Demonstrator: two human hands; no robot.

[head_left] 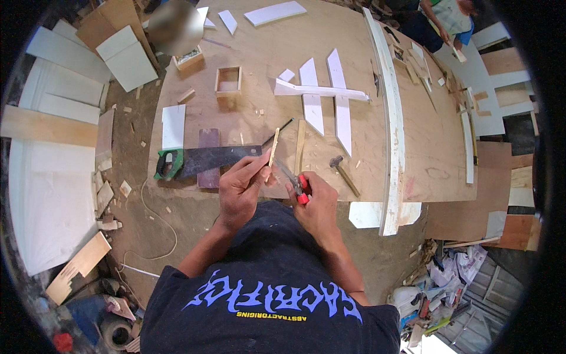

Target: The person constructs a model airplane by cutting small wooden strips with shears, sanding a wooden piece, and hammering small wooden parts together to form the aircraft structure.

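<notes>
My left hand point(239, 189) grips a thin gold-coloured strip point(275, 147), held nearly upright above the plywood table point(430, 147). My right hand point(315, 203) is closed on red-handled pliers point(302, 189), whose jaws are near the strip. Behind my hands lie a handsaw with a green handle point(168, 164) and a purple board point(209, 135). A narrow wooden strip point(299, 141) and a hammer point(348, 177) lie on the table to the right. A thin dark rod point(287, 124) shows just behind the gold strip.
Crossed white pieces point(342, 118) and small wooden boxes point(229, 79) sit farther back. A long white batten point(389, 153) runs front to back on the right. Another person point(442, 29) works at the back right. Boards point(59, 153) and a cable point(147, 236) lie at the left.
</notes>
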